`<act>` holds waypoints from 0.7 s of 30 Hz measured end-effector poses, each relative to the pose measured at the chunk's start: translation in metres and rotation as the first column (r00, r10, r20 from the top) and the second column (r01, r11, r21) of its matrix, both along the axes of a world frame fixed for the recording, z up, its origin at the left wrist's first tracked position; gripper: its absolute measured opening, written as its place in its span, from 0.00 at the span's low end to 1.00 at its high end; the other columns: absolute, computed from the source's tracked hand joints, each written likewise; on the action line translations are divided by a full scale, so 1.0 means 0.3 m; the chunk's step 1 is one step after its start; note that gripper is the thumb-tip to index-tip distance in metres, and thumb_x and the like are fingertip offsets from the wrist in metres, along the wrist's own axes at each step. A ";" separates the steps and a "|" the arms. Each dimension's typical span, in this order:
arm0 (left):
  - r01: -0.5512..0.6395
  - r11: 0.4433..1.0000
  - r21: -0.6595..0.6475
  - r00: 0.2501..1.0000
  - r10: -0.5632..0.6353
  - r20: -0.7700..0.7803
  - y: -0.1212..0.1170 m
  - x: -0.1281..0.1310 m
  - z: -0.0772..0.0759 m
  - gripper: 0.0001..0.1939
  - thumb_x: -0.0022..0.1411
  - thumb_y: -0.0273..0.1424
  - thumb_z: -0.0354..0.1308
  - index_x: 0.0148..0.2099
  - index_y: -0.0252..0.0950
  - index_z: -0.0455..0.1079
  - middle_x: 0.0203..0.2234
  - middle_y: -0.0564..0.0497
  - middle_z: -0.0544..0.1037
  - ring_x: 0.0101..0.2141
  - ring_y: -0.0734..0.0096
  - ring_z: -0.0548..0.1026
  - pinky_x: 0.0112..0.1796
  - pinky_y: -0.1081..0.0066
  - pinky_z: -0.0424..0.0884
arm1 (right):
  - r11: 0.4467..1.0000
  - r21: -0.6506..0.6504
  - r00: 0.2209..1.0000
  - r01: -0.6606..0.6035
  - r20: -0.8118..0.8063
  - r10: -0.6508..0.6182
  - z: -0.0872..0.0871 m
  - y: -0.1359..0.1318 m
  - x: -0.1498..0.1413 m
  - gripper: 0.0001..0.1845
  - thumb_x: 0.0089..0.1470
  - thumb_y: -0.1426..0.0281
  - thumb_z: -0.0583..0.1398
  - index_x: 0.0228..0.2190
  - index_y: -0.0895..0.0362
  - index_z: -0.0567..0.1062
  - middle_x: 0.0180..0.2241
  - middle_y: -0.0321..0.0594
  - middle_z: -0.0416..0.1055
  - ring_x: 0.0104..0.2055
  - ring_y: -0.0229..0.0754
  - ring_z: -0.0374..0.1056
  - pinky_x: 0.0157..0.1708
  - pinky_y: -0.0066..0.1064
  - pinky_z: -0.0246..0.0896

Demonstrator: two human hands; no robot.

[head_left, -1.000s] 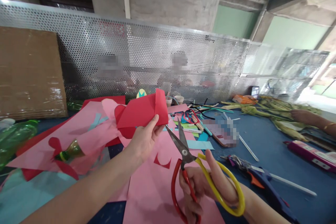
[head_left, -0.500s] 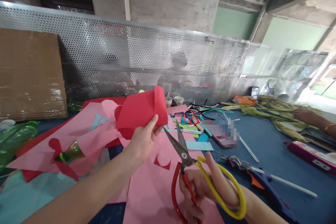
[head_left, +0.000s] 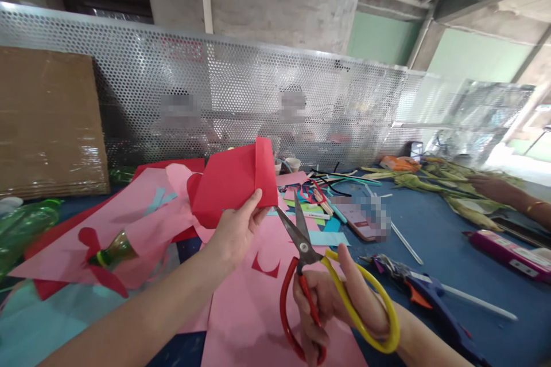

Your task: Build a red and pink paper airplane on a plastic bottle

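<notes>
My left hand (head_left: 235,229) pinches a folded piece of red paper (head_left: 228,178) by its lower right corner, thumb on top. A narrow strip is folded over along the paper's right side. In my right hand (head_left: 331,304) is a pair of scissors (head_left: 303,241) with one red and one yellow handle. Their blades are spread apart, tips pointing up and left, close to the paper's lower right corner. Whether a blade touches the paper I cannot tell. Below lies a pink sheet (head_left: 245,309) with a small red paper offcut (head_left: 267,264) on it.
Left are a green plastic bottle (head_left: 26,229), a bottle neck with red paper petals (head_left: 114,249) and a cardboard sheet (head_left: 47,126). Right are a phone (head_left: 357,219), a blue glue gun (head_left: 439,292), a purple box (head_left: 510,252) and corn husks (head_left: 451,200). Another person's hand (head_left: 486,186) reaches in there.
The red paper has turned slightly and shifted a little to the right in my left hand. The scissors stay spread, with their tips slightly farther right. The other person's hand moved slightly left.
</notes>
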State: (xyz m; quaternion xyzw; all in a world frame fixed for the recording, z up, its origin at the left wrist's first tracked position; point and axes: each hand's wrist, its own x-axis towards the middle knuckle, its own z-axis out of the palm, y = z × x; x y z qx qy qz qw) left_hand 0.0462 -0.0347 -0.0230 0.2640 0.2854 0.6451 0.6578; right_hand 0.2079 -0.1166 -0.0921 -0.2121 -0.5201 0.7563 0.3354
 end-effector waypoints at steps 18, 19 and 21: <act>0.264 0.964 -0.043 0.964 -0.265 -0.026 -0.037 0.008 -0.004 0.06 0.60 0.20 0.58 0.33 0.30 0.76 0.33 0.46 0.82 0.36 0.69 0.80 0.43 0.71 0.77 | 0.967 0.220 0.990 0.130 0.023 -0.138 -0.052 0.021 0.016 0.43 0.47 0.34 0.30 0.30 0.57 0.63 0.22 0.35 0.59 0.23 0.38 0.61 0.30 0.35 0.60; 0.289 0.956 -0.051 0.956 -0.291 -0.041 -0.036 0.007 -0.008 0.06 0.60 0.21 0.58 0.33 0.30 0.76 0.33 0.45 0.82 0.37 0.69 0.80 0.44 0.71 0.76 | 0.962 0.236 0.988 0.137 0.038 -0.150 -0.047 0.020 0.017 0.43 0.47 0.35 0.30 0.30 0.57 0.63 0.22 0.35 0.59 0.23 0.38 0.60 0.30 0.35 0.60; 0.320 0.945 -0.068 0.944 -0.324 -0.061 -0.033 0.005 -0.007 0.08 0.62 0.22 0.56 0.33 0.29 0.76 0.35 0.43 0.82 0.39 0.68 0.79 0.45 0.72 0.76 | 0.948 0.276 0.980 0.156 0.078 -0.184 -0.031 0.014 0.017 0.41 0.48 0.35 0.31 0.29 0.57 0.63 0.22 0.35 0.59 0.23 0.37 0.60 0.31 0.35 0.60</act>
